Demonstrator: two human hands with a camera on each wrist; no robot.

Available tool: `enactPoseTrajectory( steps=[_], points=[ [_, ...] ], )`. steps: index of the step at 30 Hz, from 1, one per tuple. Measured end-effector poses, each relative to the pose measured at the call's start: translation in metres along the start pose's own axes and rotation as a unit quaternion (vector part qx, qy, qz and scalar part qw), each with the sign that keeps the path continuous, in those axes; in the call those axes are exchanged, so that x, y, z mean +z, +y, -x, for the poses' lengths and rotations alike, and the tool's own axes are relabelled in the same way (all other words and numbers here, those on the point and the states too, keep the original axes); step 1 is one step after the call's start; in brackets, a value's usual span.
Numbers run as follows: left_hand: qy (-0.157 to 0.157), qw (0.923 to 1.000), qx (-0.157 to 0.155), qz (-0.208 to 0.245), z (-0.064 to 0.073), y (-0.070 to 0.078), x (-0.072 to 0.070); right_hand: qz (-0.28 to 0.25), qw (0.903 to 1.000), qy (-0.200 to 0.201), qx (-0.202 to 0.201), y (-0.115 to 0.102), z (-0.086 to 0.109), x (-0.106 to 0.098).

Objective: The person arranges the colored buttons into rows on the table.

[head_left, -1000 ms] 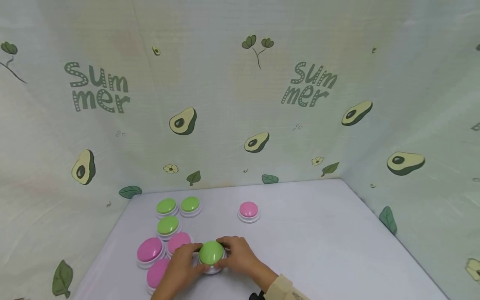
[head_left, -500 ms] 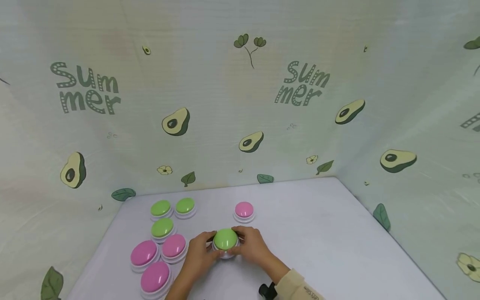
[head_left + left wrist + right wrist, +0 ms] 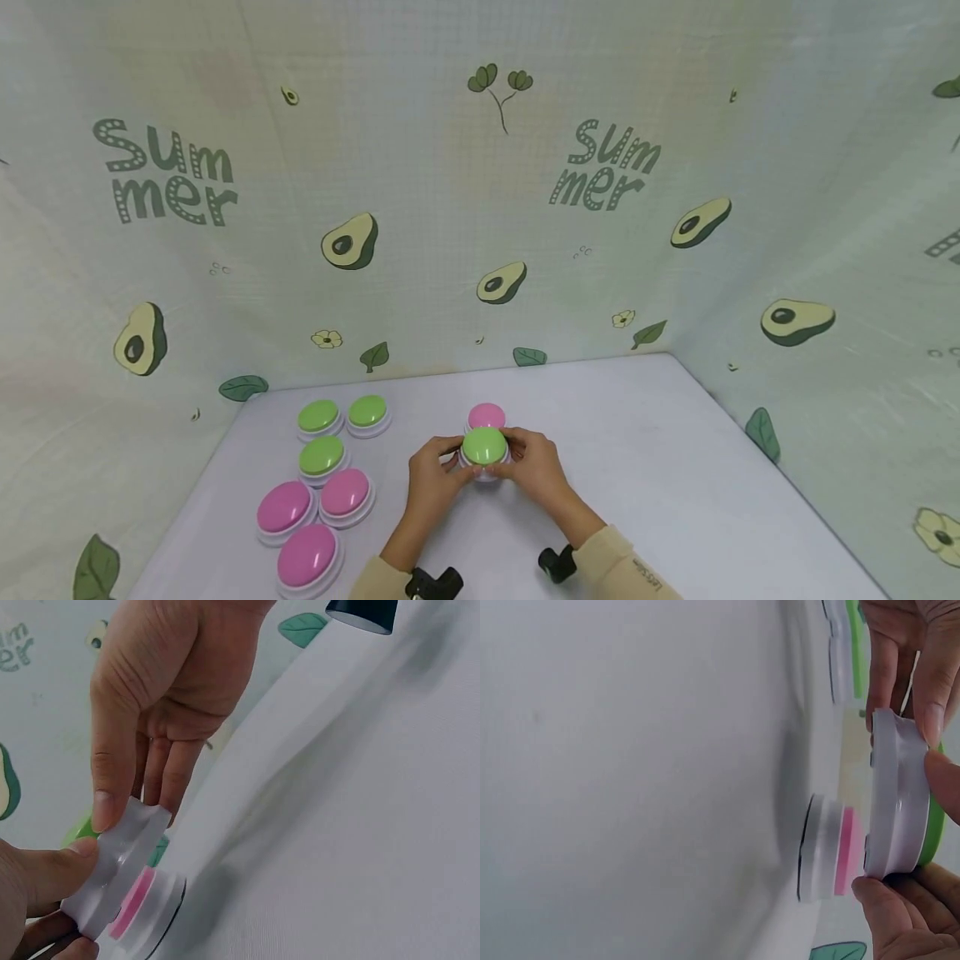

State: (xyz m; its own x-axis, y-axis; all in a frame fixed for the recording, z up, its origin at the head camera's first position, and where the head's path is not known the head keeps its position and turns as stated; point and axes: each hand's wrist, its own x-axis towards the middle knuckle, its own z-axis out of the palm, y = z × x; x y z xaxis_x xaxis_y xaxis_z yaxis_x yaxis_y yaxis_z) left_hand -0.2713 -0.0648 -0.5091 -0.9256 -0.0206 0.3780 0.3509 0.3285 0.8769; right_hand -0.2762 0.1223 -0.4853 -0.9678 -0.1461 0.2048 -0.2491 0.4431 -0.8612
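Free room: table (image 3: 675,500) bare from 12 round to 5 o'clock of the hands. Obstacles: pink button (image 3: 487,415) just beyond the held green button (image 3: 484,446), at 12 o'clock (nearly touching); 3 green buttons (image 3: 321,456) and 3 pink buttons (image 3: 306,554) clustered at 8 to 10 o'clock; curtain walls (image 3: 825,250) behind and right.

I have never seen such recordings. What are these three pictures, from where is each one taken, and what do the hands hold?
No machine here: a person works with bare hands. The wide picture comes from a camera on the head; the two close ones come from cameras on each wrist. The left hand and right hand together grip a green button by its white base, above a pink button on the white table. The wrist views show it over the pink one, seemingly not yet resting on it. To the left lie three more green buttons and three pink buttons.
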Motion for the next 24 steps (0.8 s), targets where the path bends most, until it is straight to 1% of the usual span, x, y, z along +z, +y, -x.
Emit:
enactPoseTrajectory(
  steps=[6,11,14,20,24],
  points=[
    [0.013,0.9996,-0.011,0.023,-0.016,0.004,0.026,-0.022,0.9984,0.037,0.036,0.004,-0.008,-0.017],
    [0.022,0.9994,-0.001,0.028,-0.025,0.009,0.047,-0.024,0.9957,0.059,0.067,0.009,-0.013,-0.031],
    [0.027,0.9992,-0.003,0.028,-0.029,0.012,0.059,-0.026,0.9932,0.069,0.09,0.012,-0.016,-0.04],
    [0.046,0.9985,-0.008,0.029,-0.033,0.014,0.082,-0.026,0.9907,0.072,0.113,0.02,-0.024,-0.05],
    [0.048,0.9981,-0.014,0.037,-0.035,0.015,0.093,-0.029,0.9888,0.074,0.126,0.026,-0.028,-0.054]
  ],
)
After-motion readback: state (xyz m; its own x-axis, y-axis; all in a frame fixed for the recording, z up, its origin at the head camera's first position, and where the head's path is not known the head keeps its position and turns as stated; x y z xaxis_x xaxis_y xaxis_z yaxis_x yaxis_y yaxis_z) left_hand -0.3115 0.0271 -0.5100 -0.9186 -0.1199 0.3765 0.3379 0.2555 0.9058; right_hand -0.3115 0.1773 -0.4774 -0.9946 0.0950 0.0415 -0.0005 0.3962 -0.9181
